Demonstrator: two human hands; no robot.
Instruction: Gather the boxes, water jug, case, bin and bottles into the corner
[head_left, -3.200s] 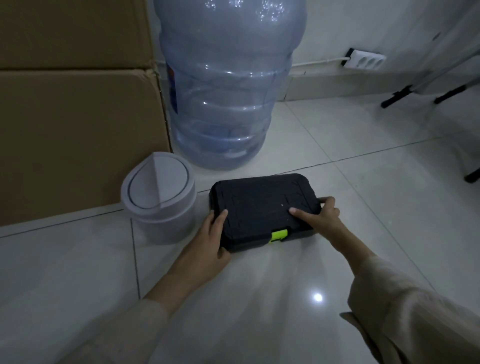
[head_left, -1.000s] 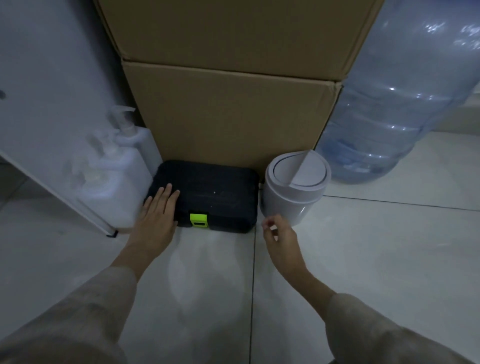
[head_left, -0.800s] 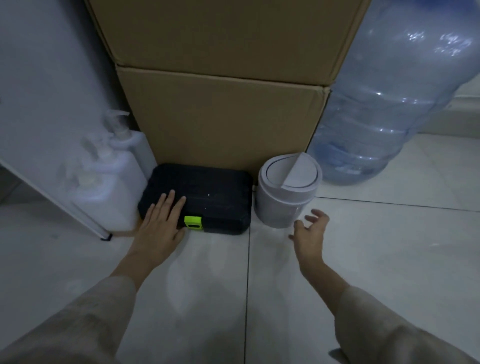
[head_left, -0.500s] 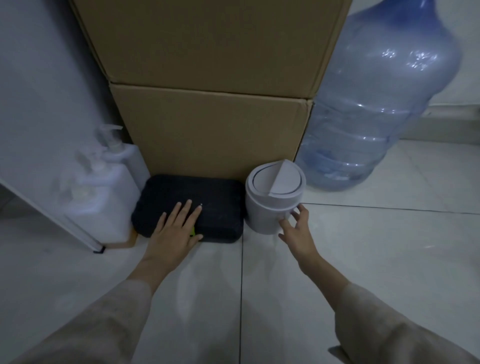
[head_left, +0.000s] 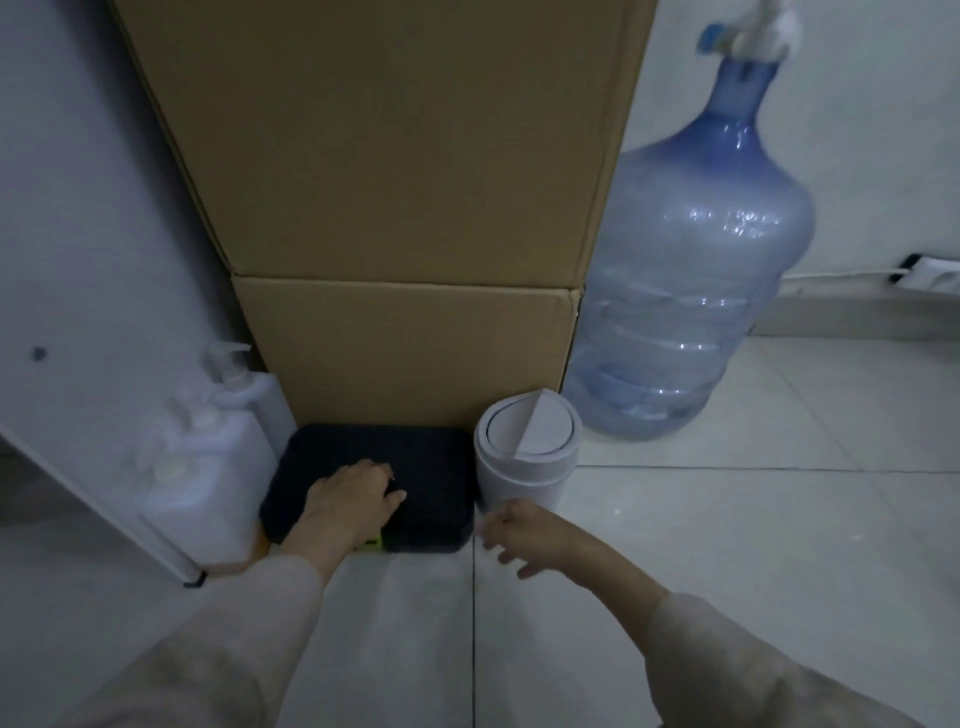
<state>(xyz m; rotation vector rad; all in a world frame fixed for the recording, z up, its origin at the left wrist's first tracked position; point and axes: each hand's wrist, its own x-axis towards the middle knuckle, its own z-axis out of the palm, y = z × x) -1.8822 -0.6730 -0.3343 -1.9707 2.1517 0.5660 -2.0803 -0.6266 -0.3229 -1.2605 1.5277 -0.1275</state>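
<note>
Both hands are low by the floor. My left hand (head_left: 349, 493) lies on top of the black case (head_left: 374, 486) with its fingers bent a little; it presses and does not grip. My right hand (head_left: 522, 535) hangs loose in the air just in front of the bin (head_left: 527, 449), holding nothing. It looks a bit blurry, so I cannot be sure if a fingertip grazes the bin.

A few seconds ago the case sat out on the open floor by the jug (head_left: 685, 312), with both hands on its sides. Now it is tucked against the bottom box (head_left: 405, 348), between the white bottles (head_left: 218, 441) and the bin. Half a second ago the right hand touched the bin's side; now it has pulled back, and the left hand has slid further onto the case.

So everything seems to be in the corner: two boxes stacked, with the top box (head_left: 384, 130) on the bottom one, the jug to their right, the bin next to the case, and the bottles by the wall (head_left: 78, 208). I think the job is almost done. Maybe one last small push, then both hands can let go.
</note>
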